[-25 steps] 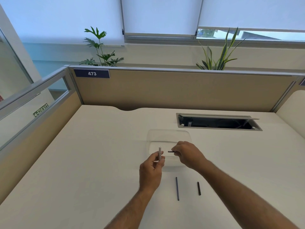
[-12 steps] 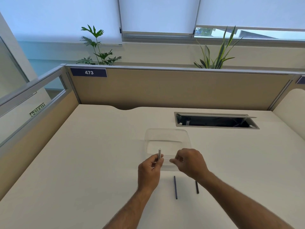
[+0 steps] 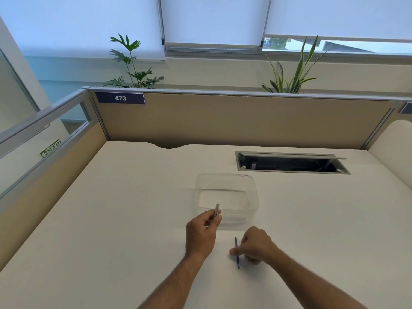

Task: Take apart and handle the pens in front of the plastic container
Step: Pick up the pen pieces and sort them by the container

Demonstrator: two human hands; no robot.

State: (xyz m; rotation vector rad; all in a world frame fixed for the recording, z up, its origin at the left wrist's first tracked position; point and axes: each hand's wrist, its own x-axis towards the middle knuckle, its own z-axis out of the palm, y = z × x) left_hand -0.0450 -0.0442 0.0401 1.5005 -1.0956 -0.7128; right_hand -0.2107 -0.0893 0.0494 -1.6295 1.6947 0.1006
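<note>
My left hand [image 3: 201, 236] is raised just in front of the clear plastic container [image 3: 254, 192] and grips a white pen barrel [image 3: 217, 208] upright between thumb and fingers. A thin dark pen refill [image 3: 235, 241] lies on the desk to the right of that hand, pointing away from me. My right hand [image 3: 256, 245] is lowered onto the desk, with thumb and fingertips pinched around the refill's middle. A shorter dark pen piece seen earlier is hidden under this hand.
The cream desk [image 3: 111, 219] is walled by tan partitions at the back and left. An open cable tray slot [image 3: 292, 163] is set into the desk behind and right of the container. Two plants stand beyond the partition.
My right hand has dropped from the container's front edge down and toward me onto the dark refill. My left hand has stayed put with the white barrel.
</note>
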